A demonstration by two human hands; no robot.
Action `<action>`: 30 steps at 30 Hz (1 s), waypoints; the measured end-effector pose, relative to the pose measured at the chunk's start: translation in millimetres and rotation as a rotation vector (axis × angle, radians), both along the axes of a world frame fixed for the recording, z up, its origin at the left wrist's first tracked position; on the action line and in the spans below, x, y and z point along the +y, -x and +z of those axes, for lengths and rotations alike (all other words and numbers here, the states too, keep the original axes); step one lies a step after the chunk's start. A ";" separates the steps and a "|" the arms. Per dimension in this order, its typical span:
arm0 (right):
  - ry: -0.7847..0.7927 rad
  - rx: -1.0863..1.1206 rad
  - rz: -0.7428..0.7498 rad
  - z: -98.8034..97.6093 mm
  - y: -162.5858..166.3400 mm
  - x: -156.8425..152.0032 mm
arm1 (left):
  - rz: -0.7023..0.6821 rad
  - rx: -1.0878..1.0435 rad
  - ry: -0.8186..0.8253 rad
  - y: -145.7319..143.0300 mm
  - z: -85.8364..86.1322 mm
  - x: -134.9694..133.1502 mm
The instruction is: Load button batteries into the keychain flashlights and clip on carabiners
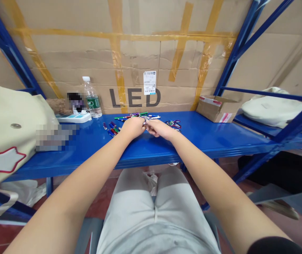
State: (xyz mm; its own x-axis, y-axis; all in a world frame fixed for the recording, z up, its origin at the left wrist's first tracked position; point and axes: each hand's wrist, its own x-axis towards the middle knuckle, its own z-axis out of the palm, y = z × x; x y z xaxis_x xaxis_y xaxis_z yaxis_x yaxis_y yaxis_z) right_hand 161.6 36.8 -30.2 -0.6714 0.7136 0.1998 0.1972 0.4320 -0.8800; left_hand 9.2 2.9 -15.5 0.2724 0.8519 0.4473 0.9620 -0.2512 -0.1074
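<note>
Over the blue tabletop point(198, 132), my left hand point(133, 127) and my right hand point(158, 127) meet, fingers curled in. Something small seems pinched where they come together, but the fingers hide it and I cannot make out its kind. Left of my left hand lie several short coloured pen-like pieces point(112, 132). Just behind both hands is a pile of slim green, blue and red pens point(137, 115), partly covered by my fingers. Beside my right hand sits a cluster of small coloured metallic loops point(174, 124), resembling carabiner clips.
A water bottle point(93, 98) stands by a white power strip point(74, 117) at the back left. A cream bag point(16, 120) fills the left end. An open cardboard box point(216, 109) sits back right, near a blue shelf post point(235, 53). Taped cardboard point(87, 53) walls the back.
</note>
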 end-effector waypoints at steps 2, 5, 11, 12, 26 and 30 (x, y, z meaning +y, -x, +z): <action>-0.216 -0.018 -0.115 -2.0 -1.6 -0.5 | -0.032 -0.034 0.016 1.1 -0.9 2.2; -0.617 -0.211 -0.304 -1.1 -8.7 -3.7 | -0.063 -0.077 0.037 3.4 -2.5 5.2; -0.935 -0.470 -0.322 6.3 -17.0 -12.8 | -0.117 -0.140 0.077 6.7 -4.4 7.4; -0.968 -0.500 -0.313 6.8 -15.8 -13.6 | -0.123 -0.137 0.084 6.9 -4.4 7.2; -0.739 -0.260 -0.164 -1.1 -7.6 -7.1 | -0.068 -0.016 0.063 2.1 -3.0 -3.3; -0.559 -0.124 -0.118 -1.4 -8.2 -8.4 | 0.000 0.034 0.042 -2.2 -0.9 -6.5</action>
State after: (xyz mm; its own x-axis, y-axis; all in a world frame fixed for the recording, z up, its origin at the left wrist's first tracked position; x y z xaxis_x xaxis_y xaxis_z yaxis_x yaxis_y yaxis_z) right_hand 169.7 28.4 -31.6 -0.6362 0.5940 0.4923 0.3596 0.7929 -0.4919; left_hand 11.3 -3.6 -16.4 0.2870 0.8698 0.4014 0.9579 -0.2566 -0.1289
